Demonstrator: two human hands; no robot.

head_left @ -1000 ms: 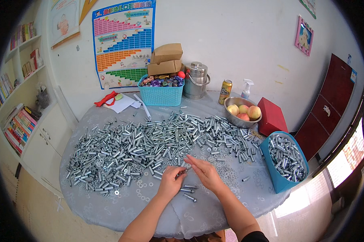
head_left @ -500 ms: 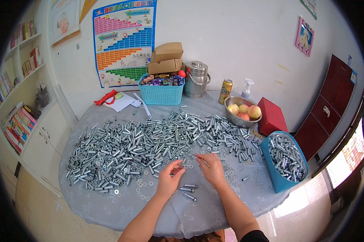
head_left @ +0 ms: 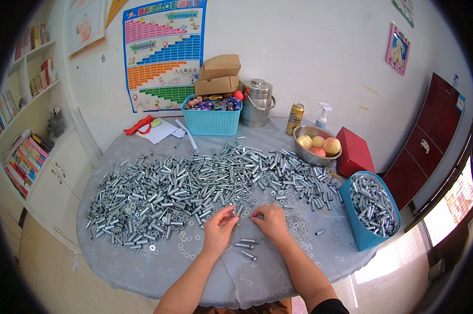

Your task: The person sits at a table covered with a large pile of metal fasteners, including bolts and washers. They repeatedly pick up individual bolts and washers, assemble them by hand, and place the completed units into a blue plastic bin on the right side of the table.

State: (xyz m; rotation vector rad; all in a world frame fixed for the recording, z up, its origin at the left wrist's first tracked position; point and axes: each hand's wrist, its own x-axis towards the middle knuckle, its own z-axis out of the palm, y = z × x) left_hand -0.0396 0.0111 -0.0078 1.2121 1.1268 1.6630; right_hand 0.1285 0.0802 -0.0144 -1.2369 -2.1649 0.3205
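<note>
My left hand pinches a slim metal bolt, which stands nearly upright between thumb and fingers. Just right of it, my right hand has its thumb and fingertips pressed together; whatever they hold is hidden or too small to name. Below and between the hands, three anchor bolts with sleeves lie on the grey tablecloth. Beyond both hands spreads a wide heap of metal sleeves and bolts. Loose flat washers lie left of my left hand, more washers right of my right hand.
At the right edge stands a blue bin full of metal anchors. Farther back are a steel bowl of fruit, a red box, a can, a spray bottle, a steel pot and a turquoise basket.
My right hand has drawn back toward me, away from the heap, its fingers curling in beside the left hand. The bolt in my left hand now shows more plainly.
</note>
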